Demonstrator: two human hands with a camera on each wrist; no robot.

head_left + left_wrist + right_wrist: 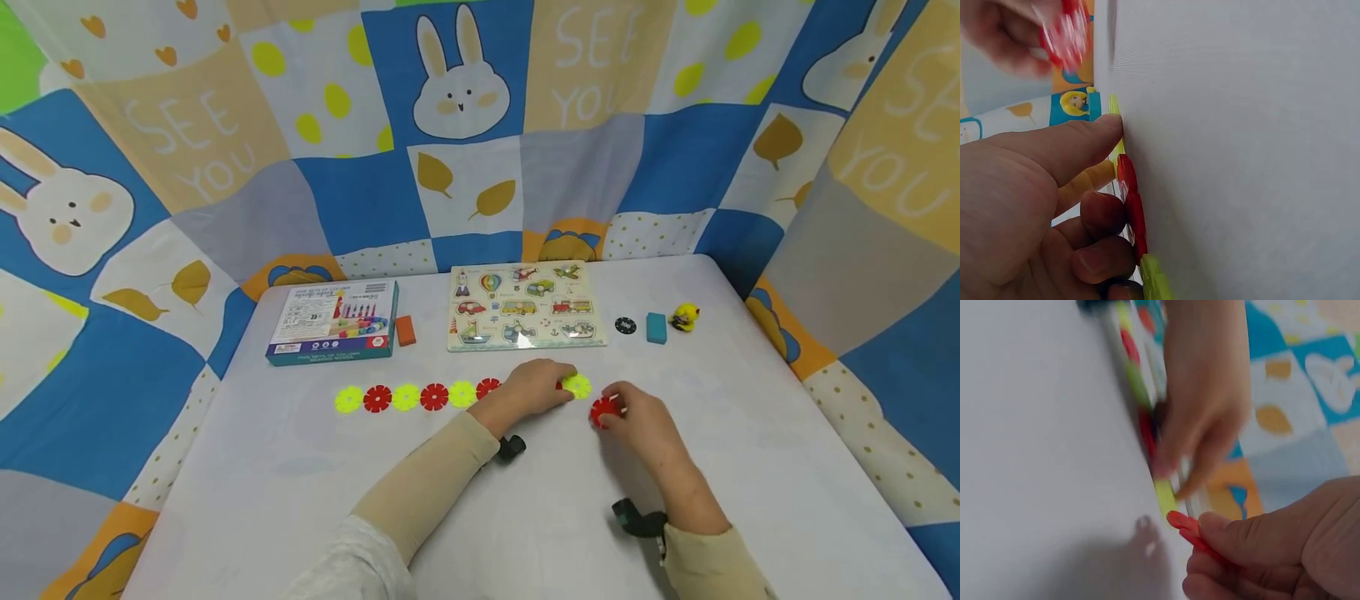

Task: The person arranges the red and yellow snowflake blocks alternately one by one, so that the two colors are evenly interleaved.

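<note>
Notched plastic flower discs lie in a row, yellow and red by turns, from a yellow disc [348, 399] at the left end. My left hand [531, 387] covers part of the row. Its thumb and a finger pinch the edges of the rightmost yellow disc [577, 386]; in the left wrist view, other curled fingers rest by the red disc [1132, 200] beside it. Just right of the row's end, my right hand [641, 425] holds another red disc [602, 412] between thumb and fingers. That disc is raised off the table, tilted, with a shadow below it in the right wrist view.
Behind the row lie a boxed set [333, 321], an orange block [406, 331] and a picture puzzle board [527, 306]. Farther right are a black round chip [626, 326], a teal block [656, 328] and a small yellow duck figure [685, 317]. A patterned curtain [465, 192] hangs behind the table.
</note>
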